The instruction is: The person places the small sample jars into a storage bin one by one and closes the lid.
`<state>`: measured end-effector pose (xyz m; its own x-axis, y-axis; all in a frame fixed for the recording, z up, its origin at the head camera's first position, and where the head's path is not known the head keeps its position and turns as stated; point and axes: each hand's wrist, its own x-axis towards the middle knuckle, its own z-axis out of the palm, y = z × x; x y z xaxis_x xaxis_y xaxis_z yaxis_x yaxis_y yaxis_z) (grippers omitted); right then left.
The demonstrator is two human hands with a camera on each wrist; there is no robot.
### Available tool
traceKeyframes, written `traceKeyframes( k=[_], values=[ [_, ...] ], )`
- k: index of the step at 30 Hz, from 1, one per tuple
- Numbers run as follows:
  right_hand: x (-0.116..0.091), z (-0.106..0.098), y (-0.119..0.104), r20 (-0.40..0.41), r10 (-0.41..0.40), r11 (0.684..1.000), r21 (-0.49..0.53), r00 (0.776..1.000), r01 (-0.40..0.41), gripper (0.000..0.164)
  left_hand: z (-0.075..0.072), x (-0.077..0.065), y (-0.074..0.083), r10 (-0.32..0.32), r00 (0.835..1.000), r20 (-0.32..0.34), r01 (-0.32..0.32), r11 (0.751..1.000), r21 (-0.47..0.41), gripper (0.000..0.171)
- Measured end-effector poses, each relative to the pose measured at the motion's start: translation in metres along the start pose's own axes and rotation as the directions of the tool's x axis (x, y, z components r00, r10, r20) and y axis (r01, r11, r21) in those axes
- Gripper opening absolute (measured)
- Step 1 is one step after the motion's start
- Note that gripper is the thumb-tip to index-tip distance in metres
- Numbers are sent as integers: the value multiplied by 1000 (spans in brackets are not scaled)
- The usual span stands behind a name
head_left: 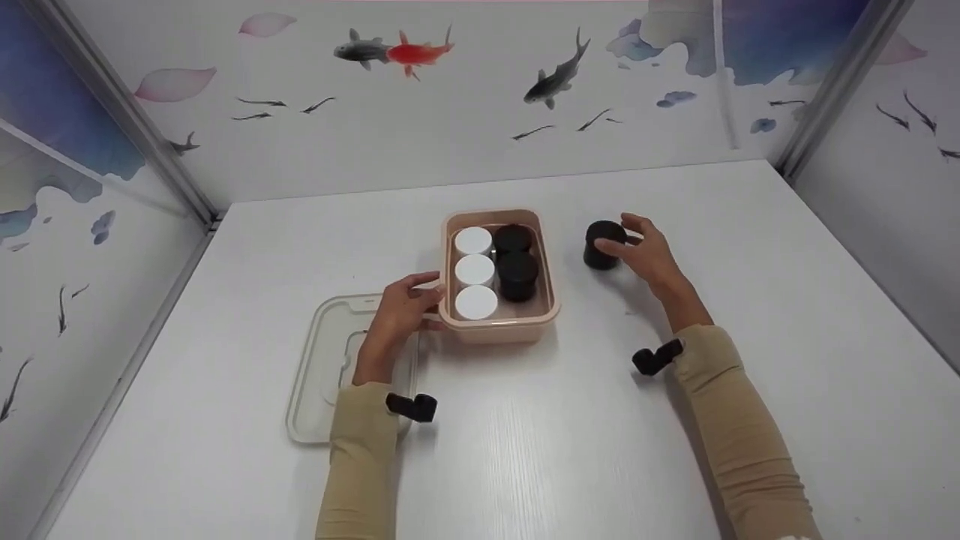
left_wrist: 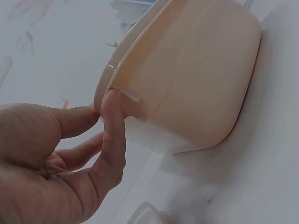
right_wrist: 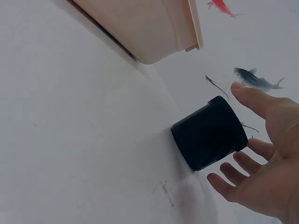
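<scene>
A peach plastic container (head_left: pixel 499 334) stands mid-table. In it, three white-lidded jars (head_left: pixel 475 271) form the left column, and two black jars (head_left: pixel 517 276) stand on the right with a gap in front of them. My left hand (head_left: pixel 401 311) pinches the container's left rim; the left wrist view shows the thumb at the rim and a finger beneath it. A third black jar (right_wrist: pixel 210 134) stands upright on the table, right of the container. Around it my right hand (head_left: pixel 646 255) is spread, thumb and fingers apart; the right wrist view shows no grip on the jar.
A pale translucent lid (head_left: pixel 307 397) lies flat on the white table (head_left: pixel 570 450), partly under the left forearm. White panels with painted fish (head_left: pixel 555 79) stand behind the table and at both sides.
</scene>
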<state>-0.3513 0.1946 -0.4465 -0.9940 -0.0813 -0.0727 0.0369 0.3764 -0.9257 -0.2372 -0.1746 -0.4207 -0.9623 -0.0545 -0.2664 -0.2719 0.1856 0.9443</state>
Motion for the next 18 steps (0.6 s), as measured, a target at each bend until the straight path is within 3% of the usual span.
traceKeyframes(
  k=[11, 18],
  values=[
    [4, 5, 5, 23, 49, 998, -26, 999, -49, 89, 1, 2, 1, -10, 1000, -1, 10, 1000, 15, 43],
    [3, 8, 3, 11, 41, 999, 25, 999, -41, 84, 1, 0, 0, 24, 1000, 7, -24, 1000, 2, 43]
  ],
)
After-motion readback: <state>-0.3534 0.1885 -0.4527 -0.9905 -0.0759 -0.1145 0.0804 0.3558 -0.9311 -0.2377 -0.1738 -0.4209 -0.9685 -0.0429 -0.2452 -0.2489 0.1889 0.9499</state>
